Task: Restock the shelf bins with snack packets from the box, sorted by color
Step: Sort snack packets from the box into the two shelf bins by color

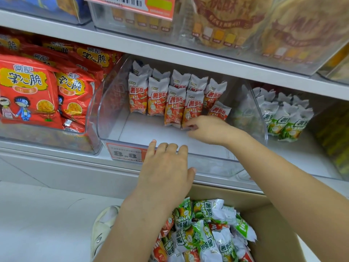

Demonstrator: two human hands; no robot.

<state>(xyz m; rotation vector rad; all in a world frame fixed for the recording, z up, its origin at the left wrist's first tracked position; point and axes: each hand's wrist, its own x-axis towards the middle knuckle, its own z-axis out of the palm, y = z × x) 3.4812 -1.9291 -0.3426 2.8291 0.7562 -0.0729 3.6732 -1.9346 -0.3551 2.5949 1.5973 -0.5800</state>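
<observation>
We face a white shelf (pixel 56 163) that carries clear plastic bins side by side. The clear bin (pixel 113 95) at its middle holds the red snack packets (pixel 174 104), standing upright in rows against the bin's back wall; its front half shows bare floor, and a price tag (pixel 125 154) sits on its front left corner. In the bin at the shelf's left end lie large red noodle bags (pixel 28 91), piled up to the wall of our middle bin. Toward the shelf's right end stands another clear bin with the green snack packets (pixel 283 118), grouped upright at its back. Below the shelf's front edge, an open cardboard box (pixel 268 220) holds a loose heap of mixed packets (pixel 205 235), mostly green with a few red among them. A white shoe (pixel 103 229) shows on the floor just beside the box's left side.

Our right hand (pixel 211 129) reaches into the middle bin from the right. Its fingertips (pixel 190 126) pinch the bottom edge of the front red packet (pixel 192 108), which stands in the foremost row, touching its neighbour to the left. Our left hand (pixel 166 167) lies over the bin's front rim, just beside the price tag, palm down, fingers straight and close together, thumb out to the right; it holds nothing.
</observation>
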